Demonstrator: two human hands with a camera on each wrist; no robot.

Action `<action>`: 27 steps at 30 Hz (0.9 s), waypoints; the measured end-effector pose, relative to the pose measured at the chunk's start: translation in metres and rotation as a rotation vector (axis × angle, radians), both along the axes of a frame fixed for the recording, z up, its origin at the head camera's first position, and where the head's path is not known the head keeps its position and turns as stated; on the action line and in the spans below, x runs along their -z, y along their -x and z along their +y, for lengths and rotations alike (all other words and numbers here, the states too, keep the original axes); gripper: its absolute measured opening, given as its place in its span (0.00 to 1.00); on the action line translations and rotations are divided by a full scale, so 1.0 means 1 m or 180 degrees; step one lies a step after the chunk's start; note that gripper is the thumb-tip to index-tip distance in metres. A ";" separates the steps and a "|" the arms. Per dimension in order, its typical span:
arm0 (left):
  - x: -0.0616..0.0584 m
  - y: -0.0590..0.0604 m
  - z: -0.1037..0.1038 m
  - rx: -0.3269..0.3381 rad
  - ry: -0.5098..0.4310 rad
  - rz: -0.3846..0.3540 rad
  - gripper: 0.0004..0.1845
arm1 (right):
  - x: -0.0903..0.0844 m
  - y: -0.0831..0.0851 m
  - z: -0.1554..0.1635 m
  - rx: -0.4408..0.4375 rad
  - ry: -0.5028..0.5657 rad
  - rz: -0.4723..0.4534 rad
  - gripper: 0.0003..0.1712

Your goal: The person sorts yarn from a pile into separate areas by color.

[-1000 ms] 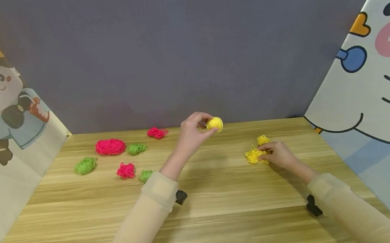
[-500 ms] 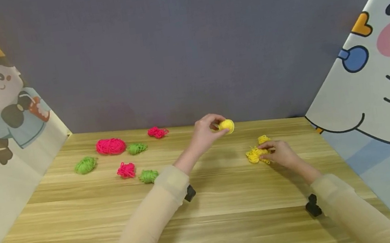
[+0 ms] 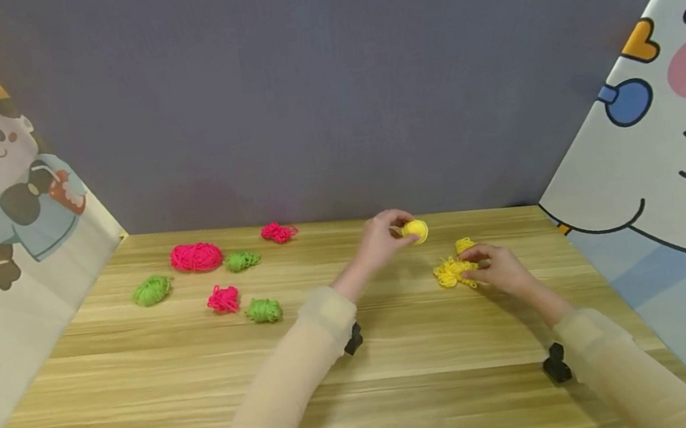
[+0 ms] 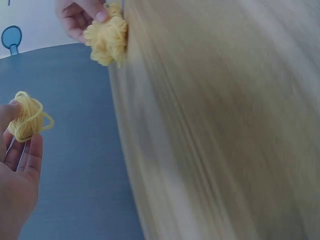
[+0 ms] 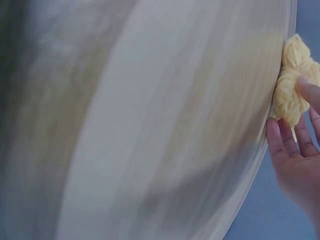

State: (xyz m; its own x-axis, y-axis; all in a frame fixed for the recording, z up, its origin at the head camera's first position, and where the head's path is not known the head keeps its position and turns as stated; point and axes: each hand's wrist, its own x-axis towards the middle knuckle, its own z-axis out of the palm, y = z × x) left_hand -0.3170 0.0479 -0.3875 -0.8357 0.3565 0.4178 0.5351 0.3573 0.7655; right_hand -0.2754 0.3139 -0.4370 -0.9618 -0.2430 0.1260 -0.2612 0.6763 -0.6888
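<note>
Well off to the left of the left hand, a green yarn bundle point(image 3: 153, 290) lies on the counter point(image 3: 166, 403). Next, nearer that hand, comes a big pink bundle point(image 3: 196, 257), with a smaller pink clump point(image 3: 223, 299) closer to the person. Then there's a small green skein point(image 3: 242, 260) beside the big pink one, another green roll point(image 3: 263, 310) just past the left sleeve point(image 3: 298, 364), and a pink tangle point(image 3: 279, 232) farther back, left of the hand.

The left hand point(image 3: 381, 241) pinches a yellow yarn ball point(image 3: 415, 231) between thumb and fingers, holding it up above the counter. Right of that ball and lower, a loose yellow bundle point(image 3: 453, 272) sits at the fingertips of the right hand point(image 3: 499, 271), which grips it, thumb against the strands. A yellow tuft point(image 3: 465, 245) shows just behind those fingers; I can't tell whether it touches the bundle.
</note>
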 end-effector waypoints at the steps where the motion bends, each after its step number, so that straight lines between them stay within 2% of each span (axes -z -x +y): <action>1: 0.001 0.000 0.002 0.0003 0.0019 -0.0029 0.17 | 0.000 0.000 0.000 -0.0008 0.0020 -0.0017 0.20; 8: 0.012 0.004 0.012 0.0018 0.0057 -0.0332 0.19 | 0.002 0.001 0.001 0.0082 -0.0031 -0.0072 0.22; 13: 0.024 0.010 0.018 0.0066 0.0068 -0.0539 0.19 | 0.002 -0.001 0.001 0.0144 -0.0108 -0.0143 0.22; 19: 0.034 0.012 0.022 0.0120 0.0410 -0.0574 0.18 | 0.003 -0.002 0.003 0.0162 -0.0170 -0.0203 0.20; 27: 0.040 0.010 0.025 0.0206 0.0738 -0.0807 0.16 | 0.001 -0.003 0.004 0.0160 -0.0219 -0.0204 0.20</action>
State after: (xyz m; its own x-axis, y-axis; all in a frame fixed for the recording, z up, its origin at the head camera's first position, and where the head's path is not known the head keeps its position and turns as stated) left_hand -0.3270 0.0725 -0.4276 -0.8751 0.4732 0.1015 0.3656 0.5089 0.7794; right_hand -0.2729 0.3181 -0.4384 -0.9785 -0.2003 0.0483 -0.1825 0.7338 -0.6544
